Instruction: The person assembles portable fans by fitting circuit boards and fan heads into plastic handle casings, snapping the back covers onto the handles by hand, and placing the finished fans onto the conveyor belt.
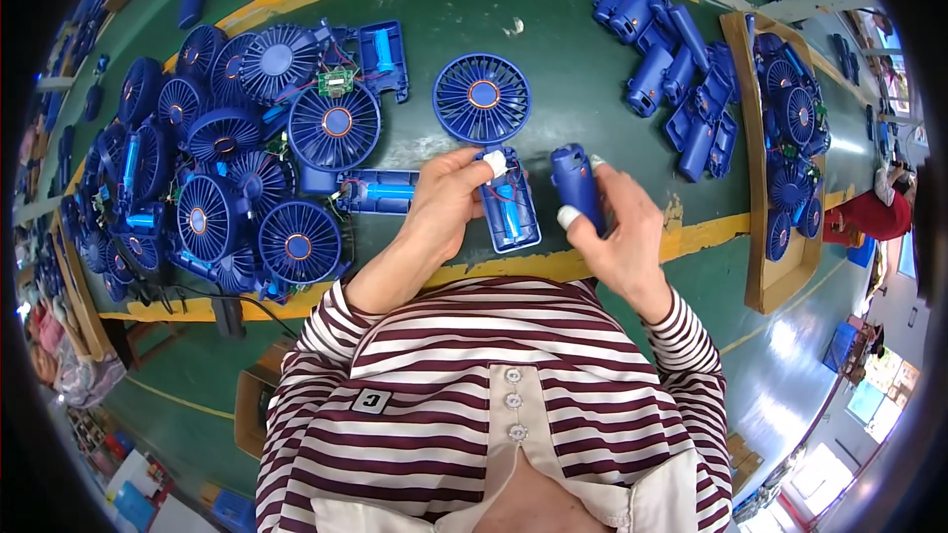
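My left hand (440, 199) pinches the upper edge of an open handheld fan (510, 227), whose handle holds a light-blue battery cell. Beyond it, in line with that handle, is the round blue fan head (483, 95) with an orange ring at its hub. Just to the right, my right hand (624, 237) grips a blue handle cover (576, 183) between thumb and fingers, tilted and apart from the fan. White coverings show on the thumb of each hand and on a right fingertip.
A heap of blue fans (222, 143) with exposed wires and boards fills the left of the green table (434, 15). Several loose handle covers (681, 74) lie at the back right. At the right edge a cardboard tray (760, 237) holds more fans.
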Motion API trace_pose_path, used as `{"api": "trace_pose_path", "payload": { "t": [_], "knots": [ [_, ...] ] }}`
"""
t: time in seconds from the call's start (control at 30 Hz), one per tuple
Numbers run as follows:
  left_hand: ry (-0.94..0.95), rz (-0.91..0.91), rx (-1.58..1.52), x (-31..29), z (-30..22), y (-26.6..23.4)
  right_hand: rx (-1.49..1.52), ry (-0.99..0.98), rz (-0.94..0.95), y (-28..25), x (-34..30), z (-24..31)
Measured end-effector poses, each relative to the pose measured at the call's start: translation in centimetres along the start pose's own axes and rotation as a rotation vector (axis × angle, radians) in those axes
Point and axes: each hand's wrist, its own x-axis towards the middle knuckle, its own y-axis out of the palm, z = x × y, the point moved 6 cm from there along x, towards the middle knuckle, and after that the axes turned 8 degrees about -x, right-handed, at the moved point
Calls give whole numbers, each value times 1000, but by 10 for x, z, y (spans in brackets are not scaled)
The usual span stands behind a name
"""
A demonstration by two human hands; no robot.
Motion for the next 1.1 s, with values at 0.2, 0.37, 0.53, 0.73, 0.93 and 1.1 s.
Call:
{"api": "trace_pose_path", "payload": {
  "t": [0.2, 0.37, 0.53, 0.73, 0.93, 1.1],
  "knots": [
    [-11, -40, -77, -1, 1, -3, 46, -50, -18, 10, 0, 32],
    [10, -17, -165, -3, 0, -1, -27, -167, -44, 15, 10, 48],
    [24, -2, -190, -5, -2, 4, -70, -184, -43, 20, 15, 55],
    [-20, 20, -152, -5, -2, 6, -117, -217, -17, 26, 15, 55],
    [-35, -2, -146, -4, -1, 6, -149, -252, -14, 30, 16, 58],
    [-19, 35, -18, -2, 3, 5, -163, -244, -2, 32, 15, 57]
  ]
}}
